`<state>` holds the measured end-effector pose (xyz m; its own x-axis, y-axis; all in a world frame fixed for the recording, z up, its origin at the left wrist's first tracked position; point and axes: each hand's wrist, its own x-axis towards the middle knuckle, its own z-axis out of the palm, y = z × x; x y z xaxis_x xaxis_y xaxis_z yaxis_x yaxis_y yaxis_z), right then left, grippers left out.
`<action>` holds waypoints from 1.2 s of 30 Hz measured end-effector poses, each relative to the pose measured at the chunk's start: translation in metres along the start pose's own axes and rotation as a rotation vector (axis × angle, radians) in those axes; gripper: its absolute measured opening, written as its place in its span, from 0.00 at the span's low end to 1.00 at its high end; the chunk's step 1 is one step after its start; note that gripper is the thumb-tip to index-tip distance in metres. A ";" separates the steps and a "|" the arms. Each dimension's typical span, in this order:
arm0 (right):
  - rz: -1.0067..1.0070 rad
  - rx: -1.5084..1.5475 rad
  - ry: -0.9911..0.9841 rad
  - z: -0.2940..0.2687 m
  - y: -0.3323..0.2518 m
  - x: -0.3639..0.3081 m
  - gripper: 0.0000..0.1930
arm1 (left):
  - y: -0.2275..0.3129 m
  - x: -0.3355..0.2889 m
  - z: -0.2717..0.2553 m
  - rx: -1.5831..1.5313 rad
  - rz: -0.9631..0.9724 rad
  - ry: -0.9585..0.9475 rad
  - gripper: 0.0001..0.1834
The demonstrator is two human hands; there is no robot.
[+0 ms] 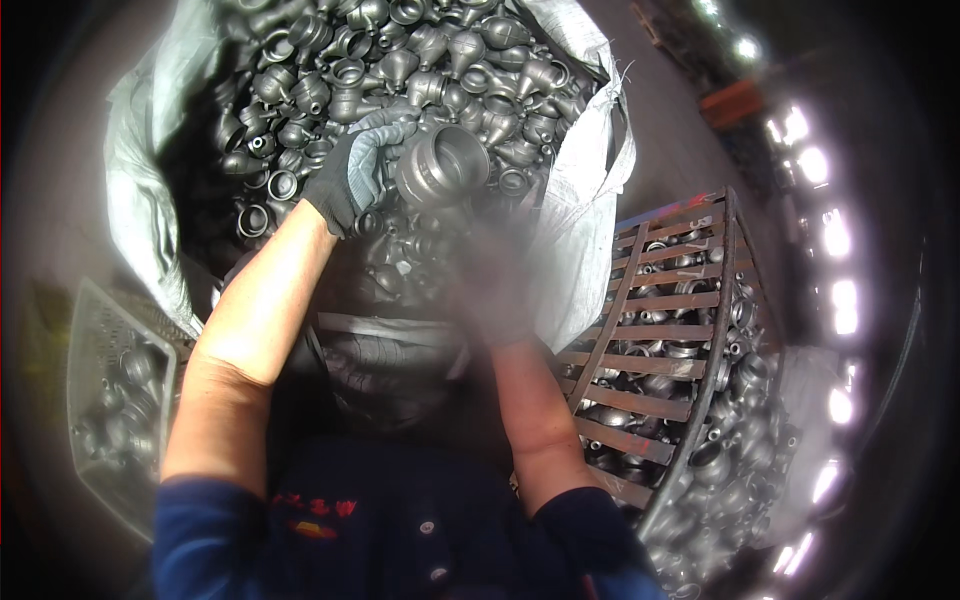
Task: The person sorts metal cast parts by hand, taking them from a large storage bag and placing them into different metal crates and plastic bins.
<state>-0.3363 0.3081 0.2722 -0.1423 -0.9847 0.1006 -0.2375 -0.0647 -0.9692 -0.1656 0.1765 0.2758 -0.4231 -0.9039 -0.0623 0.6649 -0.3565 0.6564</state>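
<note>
My left hand (358, 165) wears a dark glove with a grey palm and reaches over the large white sack. Its fingers close against the side of a dark grey hollow metal casting (436, 178), whose wide round opening faces up and to the right. Just below and right of that casting is my right hand (495, 275), smeared by motion so that its fingers do not show. Beneath both hands lie many similar bulb-shaped metal castings (405, 70) piled in the sack.
The white sack's folded wall (585, 190) rises on the right. Beside it stands a rusty slatted metal crate (665, 330) full of castings, with more heaped alongside (730, 470). At lower left is a pale translucent bin (85, 380) holding several castings.
</note>
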 end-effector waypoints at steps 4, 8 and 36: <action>-0.256 -0.420 -0.002 -0.006 0.000 0.002 0.09 | -0.003 0.000 -0.007 0.016 0.005 0.062 0.13; -0.237 -0.304 0.006 -0.014 0.010 0.005 0.09 | 0.000 -0.011 0.018 0.048 0.002 0.098 0.12; 0.421 0.942 -0.110 -0.015 0.024 0.009 0.10 | 0.003 -0.016 0.012 0.312 0.157 0.022 0.15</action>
<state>-0.3577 0.3002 0.2534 0.0603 -0.9632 -0.2619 0.6653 0.2344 -0.7089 -0.1641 0.1930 0.2883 -0.3147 -0.9481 0.0441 0.4990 -0.1257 0.8574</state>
